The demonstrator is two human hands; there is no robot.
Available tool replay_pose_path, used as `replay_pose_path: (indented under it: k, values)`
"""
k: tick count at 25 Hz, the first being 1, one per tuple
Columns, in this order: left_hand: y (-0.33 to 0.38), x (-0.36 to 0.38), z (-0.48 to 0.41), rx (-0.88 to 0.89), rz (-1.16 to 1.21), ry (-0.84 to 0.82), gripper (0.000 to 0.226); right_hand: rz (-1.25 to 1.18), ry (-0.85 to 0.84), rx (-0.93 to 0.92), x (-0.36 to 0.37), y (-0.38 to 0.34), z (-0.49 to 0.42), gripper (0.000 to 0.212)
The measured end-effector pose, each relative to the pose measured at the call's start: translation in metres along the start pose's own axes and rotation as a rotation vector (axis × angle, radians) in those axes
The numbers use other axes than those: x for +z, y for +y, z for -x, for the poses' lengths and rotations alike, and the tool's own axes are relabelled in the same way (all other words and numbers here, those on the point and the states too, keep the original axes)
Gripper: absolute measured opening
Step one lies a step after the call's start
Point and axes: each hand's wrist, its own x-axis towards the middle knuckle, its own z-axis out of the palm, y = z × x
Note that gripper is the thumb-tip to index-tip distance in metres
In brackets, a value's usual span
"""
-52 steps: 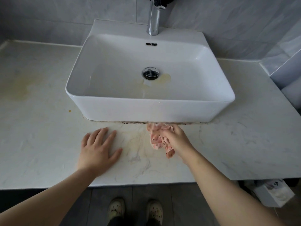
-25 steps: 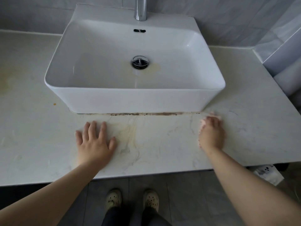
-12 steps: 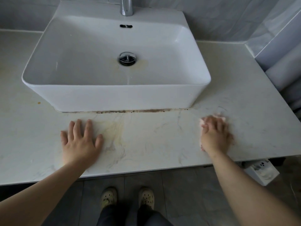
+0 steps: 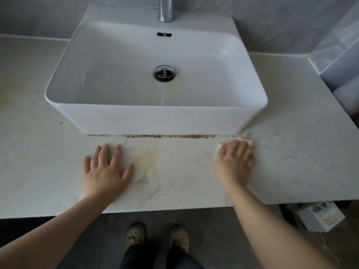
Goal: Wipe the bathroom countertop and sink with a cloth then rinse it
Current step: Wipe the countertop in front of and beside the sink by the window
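A white rectangular sink (image 4: 124, 121) stands on a pale marble countertop (image 4: 291, 152), with a chrome tap (image 4: 165, 10) behind it. My right hand (image 4: 234, 162) presses flat on a pink cloth (image 4: 247, 141) on the countertop, just in front of the sink's right front corner; only the cloth's edges peek out past my fingers. My left hand (image 4: 105, 169) lies flat and spread on the countertop in front of the sink's left half, holding nothing. A yellowish stain (image 4: 145, 160) marks the marble between my hands. Dark grime (image 4: 174, 136) runs along the sink's front base.
The sink drain (image 4: 164, 73) has a yellow stain beside it. A tiled wall ledge (image 4: 338, 61) rises at the right. Below the counter's right end, a white box (image 4: 320, 216) sits on the floor. My shoes (image 4: 157, 234) stand at the counter's front edge. A brownish patch (image 4: 3, 98) marks the far left countertop.
My right hand slid the cloth from the middle of the counter rightward to the sink's right corner, then back a little toward the sink. My left hand stayed flat in place.
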Motion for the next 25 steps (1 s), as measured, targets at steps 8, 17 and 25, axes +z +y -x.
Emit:
replay_pose_path:
  k: [8,17,25]
  values:
    - [-0.068,-0.013,-0.011,0.302,-0.065,-0.063,0.083,0.117,-0.082,-0.524,0.019,-0.101,0.068,0.059]
    - [-0.133,-0.022,-0.020,0.229,-0.059,-0.116,0.089,0.018,-0.126,-0.562,0.030,-0.202,0.119,0.053]
    - [-0.136,-0.013,-0.020,0.257,-0.051,-0.061,0.080,0.156,-0.052,-0.854,0.012,-0.159,0.076,0.045]
